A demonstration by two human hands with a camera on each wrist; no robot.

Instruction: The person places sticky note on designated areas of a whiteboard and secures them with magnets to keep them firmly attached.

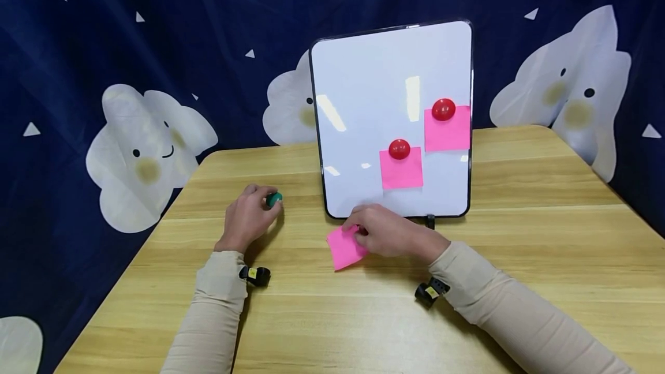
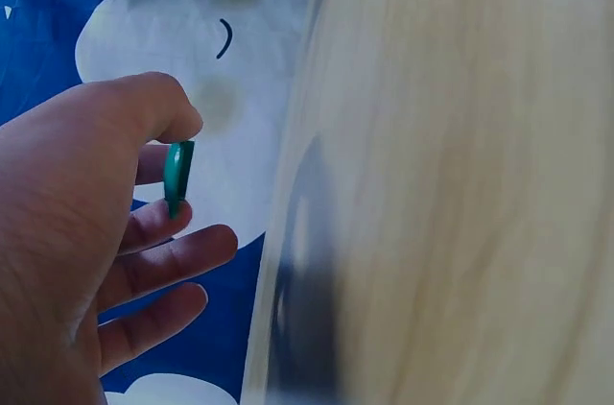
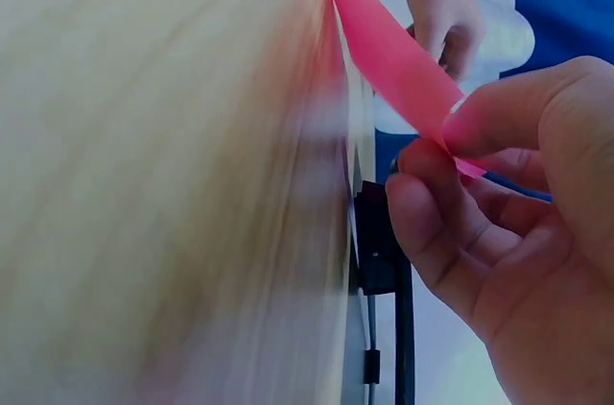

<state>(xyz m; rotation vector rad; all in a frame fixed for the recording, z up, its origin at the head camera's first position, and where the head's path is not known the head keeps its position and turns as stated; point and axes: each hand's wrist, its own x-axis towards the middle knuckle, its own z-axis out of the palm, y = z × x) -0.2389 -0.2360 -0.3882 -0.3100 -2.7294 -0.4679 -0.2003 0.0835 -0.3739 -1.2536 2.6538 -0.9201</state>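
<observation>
Between thumb and fingers my left hand (image 1: 248, 216) pinches a round green magnet (image 1: 274, 199), left of the whiteboard. The left wrist view shows that magnet (image 2: 177, 175) edge-on, with the other fingers spread apart below it. A pink sticky note (image 1: 345, 248) is pinched at one edge by my right hand (image 1: 387, 231), just in front of the board's lower edge. In the right wrist view the note (image 3: 398, 59) bends away from the thumb and fingertips. The whiteboard (image 1: 363, 85) stands upright and carries two pink notes, a lower one (image 1: 402, 175) and a higher one (image 1: 447, 134).
A red magnet (image 1: 399, 149) sits on the lower note and another red magnet (image 1: 444, 109) on the higher one. The board has a black frame and a small black foot (image 1: 430, 221). Beneath is a wooden table (image 1: 322, 322); behind hangs a dark blue cloud-patterned curtain (image 1: 234, 4).
</observation>
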